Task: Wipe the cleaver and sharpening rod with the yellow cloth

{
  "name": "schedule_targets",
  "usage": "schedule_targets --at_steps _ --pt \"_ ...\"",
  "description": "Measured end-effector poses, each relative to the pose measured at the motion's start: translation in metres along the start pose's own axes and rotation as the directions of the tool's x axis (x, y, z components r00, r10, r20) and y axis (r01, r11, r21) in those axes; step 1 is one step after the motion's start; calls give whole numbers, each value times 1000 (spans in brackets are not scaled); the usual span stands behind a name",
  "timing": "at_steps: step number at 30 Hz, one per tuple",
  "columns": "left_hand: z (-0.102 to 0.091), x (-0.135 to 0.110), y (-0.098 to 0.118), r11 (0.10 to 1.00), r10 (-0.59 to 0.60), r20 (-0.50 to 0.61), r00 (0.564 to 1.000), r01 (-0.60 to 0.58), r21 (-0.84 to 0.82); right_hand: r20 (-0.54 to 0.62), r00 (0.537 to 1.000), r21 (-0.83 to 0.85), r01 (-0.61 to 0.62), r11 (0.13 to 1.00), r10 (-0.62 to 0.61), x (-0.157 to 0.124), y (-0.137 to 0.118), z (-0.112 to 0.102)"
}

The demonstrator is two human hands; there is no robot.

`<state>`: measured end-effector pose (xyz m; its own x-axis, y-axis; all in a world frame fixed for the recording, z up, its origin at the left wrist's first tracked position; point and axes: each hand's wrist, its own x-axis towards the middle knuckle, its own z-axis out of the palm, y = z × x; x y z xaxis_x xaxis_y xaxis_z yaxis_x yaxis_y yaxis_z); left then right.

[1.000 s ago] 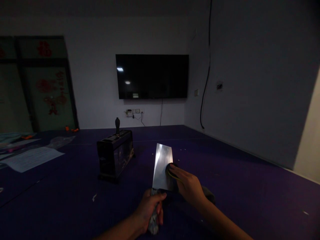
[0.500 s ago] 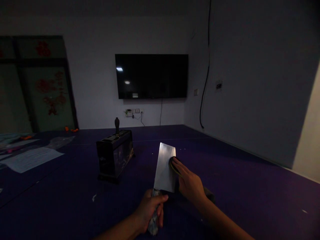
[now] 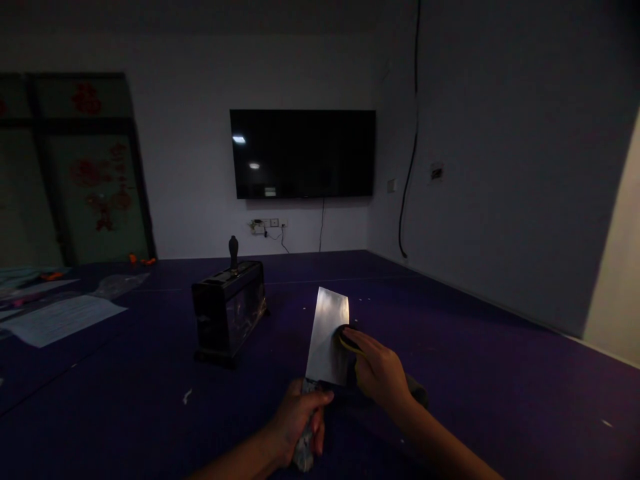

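My left hand (image 3: 297,420) is closed round the wrapped handle of a cleaver (image 3: 326,333) and holds its broad shiny blade upright, pointing away from me. My right hand (image 3: 379,370) presses a small dark pad with a yellow edge (image 3: 345,337) against the blade's right face, fingers pinched on it. A dark cloth (image 3: 415,390) lies on the surface just behind my right wrist.
A dark knife block (image 3: 227,310) with one black handle sticking up stands to the left on the purple surface (image 3: 500,373). White paper sheets (image 3: 60,317) and plastic lie at the far left. A wall-mounted television (image 3: 303,153) hangs ahead.
My right hand slid the pad up the blade and then back down towards the middle. The cleaver tilted slightly; my left hand stayed put.
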<state>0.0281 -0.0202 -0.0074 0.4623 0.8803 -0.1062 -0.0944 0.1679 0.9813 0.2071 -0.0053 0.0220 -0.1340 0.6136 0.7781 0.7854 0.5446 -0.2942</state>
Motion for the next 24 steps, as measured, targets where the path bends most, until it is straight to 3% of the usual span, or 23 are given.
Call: schedule_targets --at_steps 13,24 --pt "-1 1 1 1000 13 67 998 -14 13 48 997 -133 -59 989 66 4 -2 -1" --pt "-1 1 4 999 12 105 994 -9 -33 66 997 -159 -29 987 40 7 0 -2"
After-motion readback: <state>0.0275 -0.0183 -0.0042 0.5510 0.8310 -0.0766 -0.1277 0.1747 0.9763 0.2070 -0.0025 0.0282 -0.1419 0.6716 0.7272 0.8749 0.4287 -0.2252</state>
